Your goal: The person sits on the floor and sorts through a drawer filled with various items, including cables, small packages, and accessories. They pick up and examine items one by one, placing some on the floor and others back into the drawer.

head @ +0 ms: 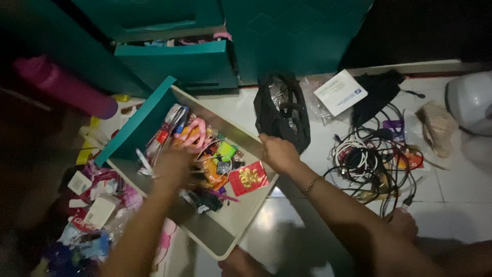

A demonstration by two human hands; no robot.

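Note:
A pulled-out drawer [233, 218] with a teal front lies on the white tiled floor, full of small items: pens, hair clips, an orange thing and a red packet with gold pieces [248, 177]. My left hand [173, 168] is down among the clutter in the drawer; whether it holds anything is hidden. My right hand [277, 153] grips the drawer's right rim, a bracelet on its wrist.
A black bag [283, 115] lies behind the drawer, with a white card [341, 91] and a tangle of cables [371, 164] to the right. Teal cabinet drawers [179, 61] stand at the back. Packets and papers [97, 205] litter the floor at left. A pink bottle [66, 87] looms near.

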